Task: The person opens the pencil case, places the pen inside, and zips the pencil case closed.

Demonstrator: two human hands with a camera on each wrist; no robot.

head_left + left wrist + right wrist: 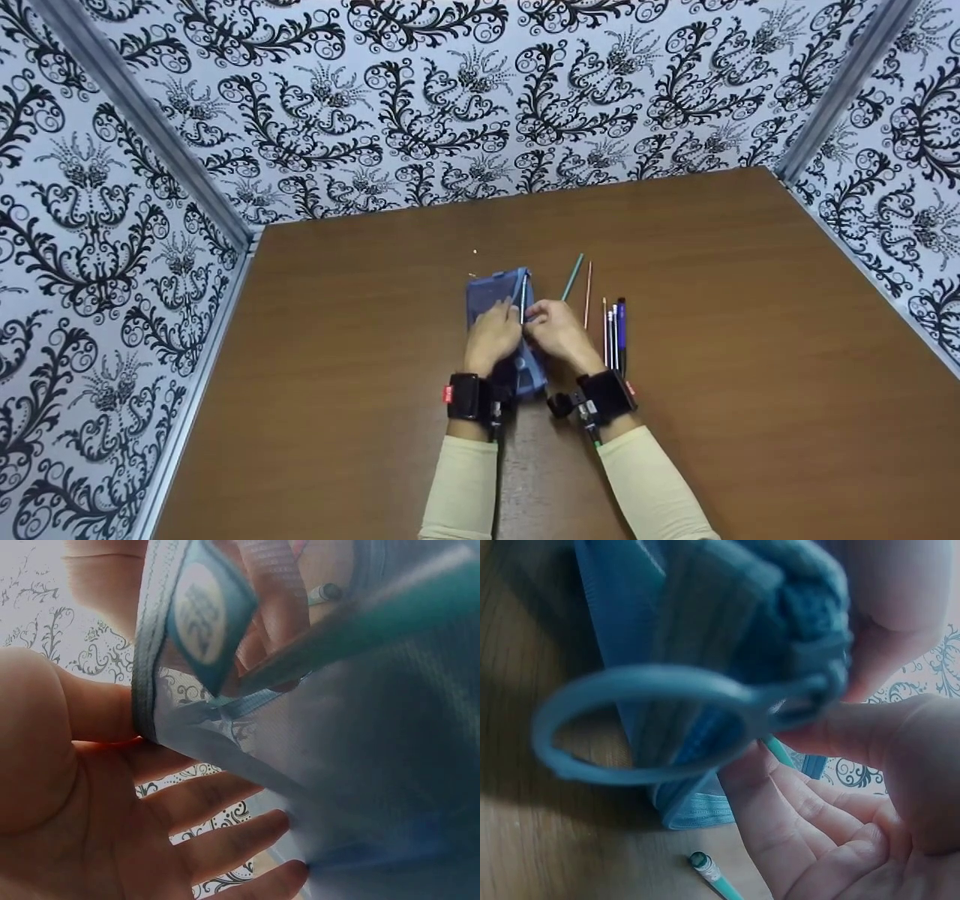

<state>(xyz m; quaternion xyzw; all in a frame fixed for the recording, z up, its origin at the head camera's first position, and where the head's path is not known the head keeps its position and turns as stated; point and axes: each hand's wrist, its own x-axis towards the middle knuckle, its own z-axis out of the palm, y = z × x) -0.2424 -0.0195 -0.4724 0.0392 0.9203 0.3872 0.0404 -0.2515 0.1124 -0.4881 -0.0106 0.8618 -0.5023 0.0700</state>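
A blue see-through zip pencil case [491,289] lies in front of me on the table. My left hand [493,336] holds its open edge: in the left wrist view the thumb and forefinger pinch the zip border [146,652], and the other fingers spread straight along the mesh. A teal pencil [375,626] slants across the pouch in that view. My right hand [559,326] is at the opening, its thumb and forefinger pinching a teal pencil [778,751], mostly hidden here. The blue zip pull ring [641,675] hangs close by these fingers.
Right of the pouch lie another teal pencil [573,277], a thin pinkish pencil [588,289], several more pencils [612,337] and a blue pen [622,330]. Tiny light bits [472,275] lie beyond the pouch. Patterned walls [480,97] border the table [337,375].
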